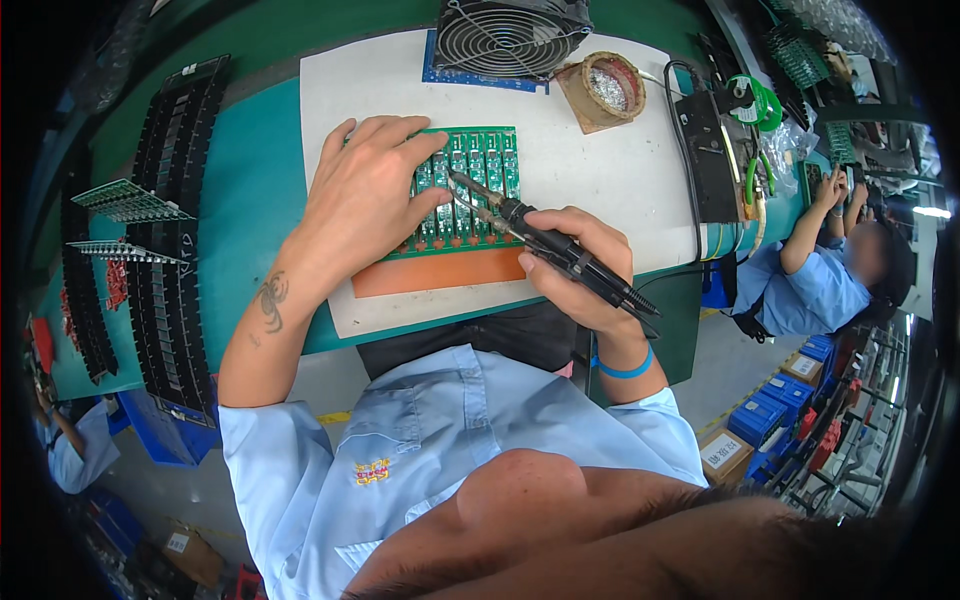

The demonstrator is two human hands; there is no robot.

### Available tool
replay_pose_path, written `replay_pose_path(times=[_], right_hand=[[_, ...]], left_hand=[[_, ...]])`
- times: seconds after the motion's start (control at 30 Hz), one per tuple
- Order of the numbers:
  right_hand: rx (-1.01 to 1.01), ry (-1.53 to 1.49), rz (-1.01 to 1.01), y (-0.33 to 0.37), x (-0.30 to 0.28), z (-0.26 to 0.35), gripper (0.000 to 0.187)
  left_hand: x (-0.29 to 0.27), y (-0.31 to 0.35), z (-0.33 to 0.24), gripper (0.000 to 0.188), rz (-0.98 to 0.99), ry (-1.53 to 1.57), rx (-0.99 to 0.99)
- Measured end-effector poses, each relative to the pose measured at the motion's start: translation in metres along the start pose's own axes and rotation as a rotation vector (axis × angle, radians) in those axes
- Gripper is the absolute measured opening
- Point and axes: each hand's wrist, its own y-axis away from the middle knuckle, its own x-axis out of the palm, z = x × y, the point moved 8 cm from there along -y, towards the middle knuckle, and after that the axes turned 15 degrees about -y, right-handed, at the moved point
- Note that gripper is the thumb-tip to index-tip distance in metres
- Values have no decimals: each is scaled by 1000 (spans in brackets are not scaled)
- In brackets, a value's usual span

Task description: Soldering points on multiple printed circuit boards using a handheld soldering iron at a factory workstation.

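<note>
A green circuit board panel [485, 160], made up of several narrow strips with small parts, lies on a white sheet in front of me. My left hand [368, 190] rests over its left side with fingers spread, the thumb and a fingertip touching the board. In my right hand [585, 265] are black soldering tweezers [550, 245], gripped between thumb and fingers. Their two metal tips point up and left, at the middle of the panel near my left thumb; contact is too fine to tell. An orange-brown strip [440, 272] lies along the panel's near edge.
A fan with a wire guard [510, 38] stands at the back. Beside it are a round tub [613, 85], a black soldering station [703, 155] and a green solder reel [755, 103]. Black slotted racks [170, 240] hold boards [130, 200] at left. A co-worker [815, 280] sits at right.
</note>
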Motion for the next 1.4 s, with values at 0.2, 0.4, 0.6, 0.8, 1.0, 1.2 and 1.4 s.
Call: replay_pose_path(times=[0.2, 0.4, 0.6, 0.8, 1.0, 1.2, 1.4], right_hand=[[-37, 49, -37, 5, -12, 11, 43], [-143, 119, -434, 10, -66, 2, 47], [-116, 52, -488, 24, -72, -1, 52], [-27, -11, -17, 14, -9, 17, 47], [2, -34, 29, 3, 8, 1, 44], [14, -20, 14, -2, 9, -5, 42], [29, -2, 27, -6, 11, -4, 41]], left_hand=[[1, 0, 1, 49, 14, 25, -5], [3, -1, 3, 48, 22, 52, -14], [3, 0, 5, 49, 28, 55, -15], [-6, 0, 7, 48, -25, 112, 0], [-8, 2, 14, 48, 34, 12, -2], [-6, 3, 13, 47, 47, 14, -9], [-6, 2, 13, 46, 33, 10, -1]])
